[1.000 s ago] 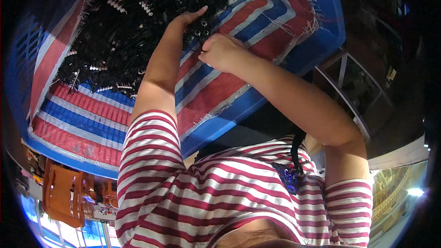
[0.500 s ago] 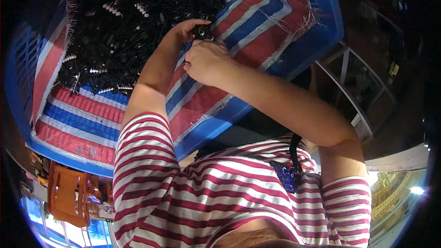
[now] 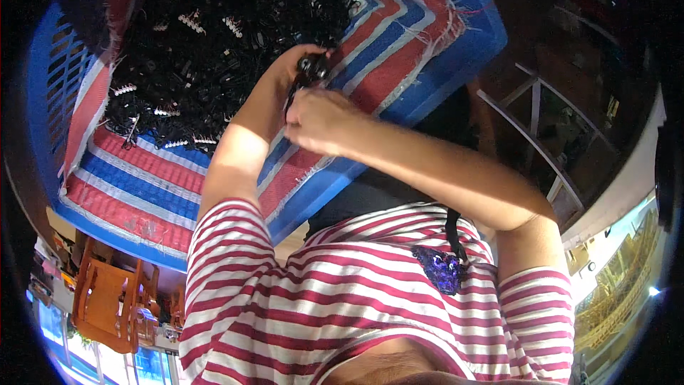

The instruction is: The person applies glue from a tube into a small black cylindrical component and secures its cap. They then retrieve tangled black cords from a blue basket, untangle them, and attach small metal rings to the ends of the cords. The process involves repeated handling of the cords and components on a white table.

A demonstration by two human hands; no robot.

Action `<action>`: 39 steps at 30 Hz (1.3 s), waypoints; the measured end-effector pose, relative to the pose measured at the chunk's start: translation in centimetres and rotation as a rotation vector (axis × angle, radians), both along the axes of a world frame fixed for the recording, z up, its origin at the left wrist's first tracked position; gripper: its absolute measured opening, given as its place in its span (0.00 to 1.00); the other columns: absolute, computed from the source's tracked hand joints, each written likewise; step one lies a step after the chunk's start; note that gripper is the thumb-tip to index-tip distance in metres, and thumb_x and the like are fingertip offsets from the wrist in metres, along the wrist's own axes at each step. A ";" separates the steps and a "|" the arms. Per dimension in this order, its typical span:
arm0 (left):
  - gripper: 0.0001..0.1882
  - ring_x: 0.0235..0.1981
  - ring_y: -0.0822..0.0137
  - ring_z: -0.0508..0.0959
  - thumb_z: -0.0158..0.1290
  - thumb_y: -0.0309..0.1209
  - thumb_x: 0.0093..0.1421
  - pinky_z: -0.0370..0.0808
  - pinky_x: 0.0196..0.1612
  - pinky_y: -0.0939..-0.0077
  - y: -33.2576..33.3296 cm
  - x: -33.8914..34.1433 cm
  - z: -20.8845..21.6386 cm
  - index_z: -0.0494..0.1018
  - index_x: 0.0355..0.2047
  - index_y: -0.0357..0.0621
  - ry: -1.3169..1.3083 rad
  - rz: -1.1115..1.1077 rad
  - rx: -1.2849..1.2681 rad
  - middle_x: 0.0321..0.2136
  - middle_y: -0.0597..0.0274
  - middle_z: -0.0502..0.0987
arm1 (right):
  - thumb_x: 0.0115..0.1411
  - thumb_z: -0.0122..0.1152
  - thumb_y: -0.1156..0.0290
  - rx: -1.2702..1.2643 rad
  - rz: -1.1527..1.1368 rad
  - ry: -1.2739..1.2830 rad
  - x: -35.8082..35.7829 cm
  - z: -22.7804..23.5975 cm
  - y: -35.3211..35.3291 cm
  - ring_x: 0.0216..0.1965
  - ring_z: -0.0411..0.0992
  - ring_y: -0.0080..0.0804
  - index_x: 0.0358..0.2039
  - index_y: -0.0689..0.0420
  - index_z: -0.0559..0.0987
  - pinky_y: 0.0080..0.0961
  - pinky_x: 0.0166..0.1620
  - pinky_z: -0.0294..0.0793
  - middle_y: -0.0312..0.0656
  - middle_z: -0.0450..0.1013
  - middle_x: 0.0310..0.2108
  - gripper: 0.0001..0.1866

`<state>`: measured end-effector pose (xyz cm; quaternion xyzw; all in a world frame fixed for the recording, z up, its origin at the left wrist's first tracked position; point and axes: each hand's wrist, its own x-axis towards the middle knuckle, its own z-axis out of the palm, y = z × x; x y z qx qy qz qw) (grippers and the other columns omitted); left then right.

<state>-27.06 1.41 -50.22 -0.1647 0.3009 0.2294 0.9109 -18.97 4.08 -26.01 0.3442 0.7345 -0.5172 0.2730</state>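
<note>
My left hand [image 3: 296,63] is closed around a small dark object [image 3: 313,68] with shiny round spots, whose kind I cannot make out. Just below it, my right hand [image 3: 320,120] is closed, its fingers pinched at the lower end of a dark strip hanging from that object. What lies inside the right fingers is hidden. Both hands are over the near right side of a blue plastic basket [image 3: 313,203]. A large heap of black small parts and thin strands [image 3: 214,50] fills the basket, with several white comb-like strips [image 3: 191,23] among them.
A red, white and blue striped woven cloth [image 3: 385,85] with frayed edges lines the basket. To the right are thin metal frame bars [image 3: 534,110]. An orange-brown wooden chair [image 3: 103,303] stands at the lower left, near bright windows.
My right hand has come down a little from the left one, and more of the dark object shows between them. The basket appears slightly shifted in the picture.
</note>
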 end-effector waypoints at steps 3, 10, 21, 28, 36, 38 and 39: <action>0.09 0.24 0.71 0.75 0.49 0.30 0.53 0.72 0.28 0.80 -1.4 -2.4 9.8 0.73 0.33 0.41 0.242 -0.122 0.199 0.25 0.64 0.75 | 0.48 0.55 0.65 -0.357 -0.098 0.028 -0.2 4.5 -0.6 0.32 0.69 0.42 0.18 0.61 0.73 0.33 0.35 0.68 0.47 0.69 0.25 0.12; 0.17 0.23 0.75 0.72 0.51 0.25 0.48 0.69 0.29 0.86 -6.3 -7.2 23.5 0.68 0.40 0.33 0.382 -0.222 0.257 0.28 0.61 0.74 | 0.47 0.60 0.63 -0.231 0.023 0.505 1.9 11.5 -6.2 0.42 0.68 0.40 0.27 0.59 0.76 0.38 0.47 0.63 0.45 0.70 0.37 0.12; 0.20 0.18 0.77 0.70 0.52 0.31 0.45 0.66 0.23 0.87 -2.7 -6.3 50.5 0.68 0.39 0.34 0.929 -0.090 0.844 0.19 0.64 0.72 | 0.49 0.58 0.70 0.203 -0.178 1.183 14.2 20.8 -8.6 0.51 0.61 0.50 0.43 0.52 0.73 0.38 0.52 0.62 0.58 0.48 0.57 0.18; 0.19 0.17 0.79 0.69 0.51 0.32 0.47 0.66 0.21 0.88 7.4 0.0 62.8 0.68 0.40 0.37 1.154 -0.351 1.310 0.19 0.67 0.71 | 0.48 0.55 0.83 0.298 -0.596 1.332 21.2 23.8 -10.3 0.51 0.64 0.40 0.46 0.59 0.72 0.30 0.51 0.65 0.53 0.48 0.59 0.21; 0.16 0.18 0.79 0.69 0.51 0.33 0.46 0.65 0.22 0.86 23.4 7.8 63.8 0.72 0.35 0.39 1.413 -0.698 1.524 0.22 0.67 0.73 | 0.49 0.51 0.85 0.472 -0.821 1.045 28.5 23.1 -12.5 0.34 0.71 0.26 0.33 0.60 0.77 0.17 0.36 0.70 0.45 0.68 0.43 0.11; 0.13 0.20 0.79 0.69 0.51 0.33 0.47 0.66 0.24 0.85 27.1 9.6 62.7 0.72 0.32 0.38 1.531 -0.802 1.509 0.22 0.66 0.73 | 0.48 0.50 0.86 0.456 -0.902 1.019 29.7 22.8 -12.7 0.33 0.71 0.26 0.32 0.61 0.77 0.16 0.34 0.71 0.44 0.70 0.40 0.12; 0.11 0.20 0.79 0.68 0.51 0.32 0.50 0.66 0.25 0.85 27.0 10.6 62.7 0.72 0.30 0.38 1.599 -0.835 1.511 0.22 0.66 0.73 | 0.48 0.50 0.86 0.427 -0.937 1.017 30.1 22.8 -12.7 0.33 0.71 0.26 0.32 0.61 0.77 0.16 0.34 0.71 0.44 0.70 0.39 0.12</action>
